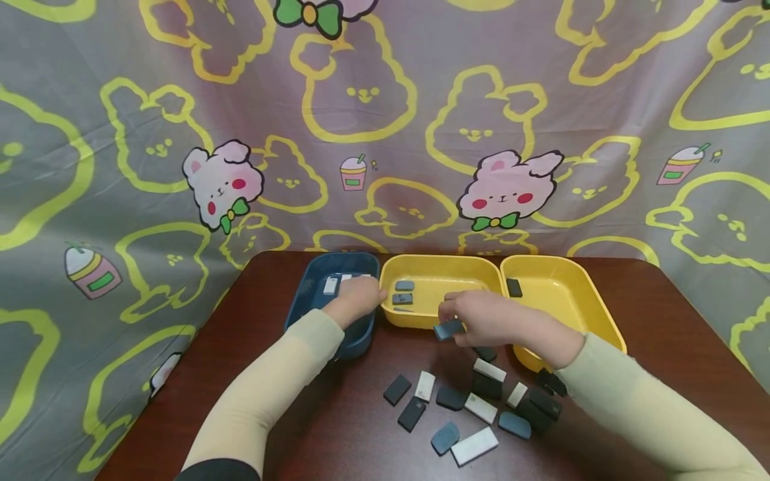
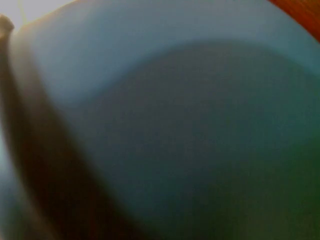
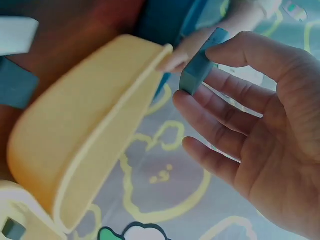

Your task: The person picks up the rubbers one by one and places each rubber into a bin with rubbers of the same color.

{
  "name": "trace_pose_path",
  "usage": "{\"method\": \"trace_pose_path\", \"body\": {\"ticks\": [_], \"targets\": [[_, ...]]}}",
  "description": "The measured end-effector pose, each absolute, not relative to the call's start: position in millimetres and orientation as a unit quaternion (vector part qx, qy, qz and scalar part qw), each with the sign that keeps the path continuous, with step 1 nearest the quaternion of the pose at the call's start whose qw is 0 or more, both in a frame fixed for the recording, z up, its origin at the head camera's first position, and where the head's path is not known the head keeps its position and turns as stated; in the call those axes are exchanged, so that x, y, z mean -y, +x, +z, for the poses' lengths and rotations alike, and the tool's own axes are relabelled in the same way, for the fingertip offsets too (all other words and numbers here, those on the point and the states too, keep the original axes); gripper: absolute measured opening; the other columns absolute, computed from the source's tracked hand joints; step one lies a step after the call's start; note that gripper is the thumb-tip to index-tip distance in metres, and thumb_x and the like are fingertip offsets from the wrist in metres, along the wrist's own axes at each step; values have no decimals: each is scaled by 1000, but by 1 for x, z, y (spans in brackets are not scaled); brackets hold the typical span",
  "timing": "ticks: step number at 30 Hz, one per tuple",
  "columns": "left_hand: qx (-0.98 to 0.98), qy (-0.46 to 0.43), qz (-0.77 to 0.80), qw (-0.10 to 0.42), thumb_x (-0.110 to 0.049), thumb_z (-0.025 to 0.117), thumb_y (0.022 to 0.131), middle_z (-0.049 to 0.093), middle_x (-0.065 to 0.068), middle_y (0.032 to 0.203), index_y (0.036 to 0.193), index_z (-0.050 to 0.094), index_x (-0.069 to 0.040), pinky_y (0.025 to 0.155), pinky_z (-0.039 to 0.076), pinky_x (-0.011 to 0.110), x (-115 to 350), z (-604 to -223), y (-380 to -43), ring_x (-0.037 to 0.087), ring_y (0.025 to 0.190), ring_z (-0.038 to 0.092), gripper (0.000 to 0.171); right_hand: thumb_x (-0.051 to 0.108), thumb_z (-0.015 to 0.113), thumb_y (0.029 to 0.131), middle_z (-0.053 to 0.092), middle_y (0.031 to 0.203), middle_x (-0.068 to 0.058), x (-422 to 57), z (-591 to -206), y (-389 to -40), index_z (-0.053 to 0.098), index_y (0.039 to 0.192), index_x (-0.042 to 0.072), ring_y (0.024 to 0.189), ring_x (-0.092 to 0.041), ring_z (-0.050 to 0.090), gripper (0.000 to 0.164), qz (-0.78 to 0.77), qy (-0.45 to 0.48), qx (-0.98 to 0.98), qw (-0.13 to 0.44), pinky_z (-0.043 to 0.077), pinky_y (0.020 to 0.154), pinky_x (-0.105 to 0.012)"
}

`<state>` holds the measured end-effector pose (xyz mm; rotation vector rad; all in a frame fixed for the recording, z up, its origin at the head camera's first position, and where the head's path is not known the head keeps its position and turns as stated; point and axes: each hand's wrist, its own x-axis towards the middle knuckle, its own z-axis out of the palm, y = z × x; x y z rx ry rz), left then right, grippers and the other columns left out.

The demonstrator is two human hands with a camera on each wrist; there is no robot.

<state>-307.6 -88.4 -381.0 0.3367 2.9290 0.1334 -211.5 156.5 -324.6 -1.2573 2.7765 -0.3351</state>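
My right hand pinches a blue-grey eraser between thumb and fingers, above the front rim of the middle yellow bin. In the right wrist view the eraser is held at the fingertips, and the other fingers spread apart. My left hand reaches over the right side of the blue bin, near some white erasers inside. Its fingertips are hidden, so whether they hold anything does not show. The left wrist view is only a blurred blue surface.
Several black, white and blue-grey erasers lie loose on the brown table in front. Blue-grey erasers lie in the middle bin. The right yellow bin contains a black eraser. A patterned curtain hangs behind.
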Motion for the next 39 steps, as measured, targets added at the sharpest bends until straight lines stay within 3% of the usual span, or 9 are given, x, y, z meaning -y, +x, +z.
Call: {"method": "trace_pose_path", "body": {"ticks": [13, 20, 27, 31, 35, 39], "targets": [[-988, 114, 38, 95, -35, 49, 99, 55, 4, 65, 70, 60, -10, 56, 41, 29, 90, -386, -308, 19, 60, 55, 40, 15, 79, 78, 60, 86, 1, -152, -302, -255, 68, 96, 10, 75, -18, 54, 22, -84, -371, -925, 6, 51, 74, -35], [-989, 108, 23, 98, -35, 47, 98, 55, 4, 65, 70, 60, -11, 55, 42, 30, 91, -384, -308, 19, 61, 55, 40, 12, 73, 82, 63, 93, -5, -151, -311, -292, 68, 98, 6, 82, -23, 58, 18, -109, -329, -938, 19, 50, 78, -42], [-989, 106, 24, 96, -35, 47, 98, 57, 4, 68, 71, 60, -11, 58, 43, 31, 89, -382, -308, 19, 64, 56, 39, 11, 69, 85, 67, 102, -12, -143, -326, -318, 68, 105, 1, 96, -30, 63, 22, -134, -299, -944, 35, 49, 86, -47], [-989, 106, 28, 95, -35, 47, 98, 56, 4, 68, 71, 60, -10, 57, 43, 30, 88, -381, -308, 19, 63, 56, 39, 10, 66, 84, 66, 103, -13, -137, -344, -337, 66, 107, -1, 94, -27, 60, 26, -163, -283, -944, 43, 48, 86, -45], [-988, 110, 34, 101, -35, 47, 99, 56, 4, 68, 72, 60, -10, 57, 43, 30, 88, -382, -307, 19, 63, 56, 39, 8, 64, 84, 53, 78, -5, -135, -364, -348, 61, 88, 1, 71, -21, 46, 8, -190, -258, -945, 57, 41, 69, -36], [-989, 107, 36, 100, -35, 47, 100, 56, 4, 67, 72, 61, -10, 57, 43, 30, 88, -382, -308, 19, 63, 56, 40, 7, 63, 86, 38, 66, 0, -135, -379, -352, 52, 72, 6, 60, -17, 34, 18, -199, -234, -949, 74, 31, 60, -31]]}}
